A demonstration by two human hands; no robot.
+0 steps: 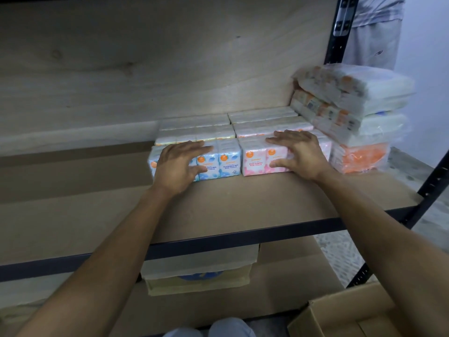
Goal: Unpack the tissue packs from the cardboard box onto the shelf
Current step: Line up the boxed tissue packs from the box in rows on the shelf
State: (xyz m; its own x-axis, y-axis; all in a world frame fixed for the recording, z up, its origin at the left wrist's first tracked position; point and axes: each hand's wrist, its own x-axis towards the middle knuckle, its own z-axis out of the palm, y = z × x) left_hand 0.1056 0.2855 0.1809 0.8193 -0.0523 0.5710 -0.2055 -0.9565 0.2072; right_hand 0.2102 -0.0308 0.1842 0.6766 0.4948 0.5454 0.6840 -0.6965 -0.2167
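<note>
Left hand (pixel 181 164) on pack (pixel 229 164), blue wrapper

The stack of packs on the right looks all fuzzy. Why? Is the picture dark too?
Head view: the wrapped stack near the right edge is smeared, likely motion or lens blur; the blue pack and pink pack labels in the middle read clearly; the light is dim overall.
</note>
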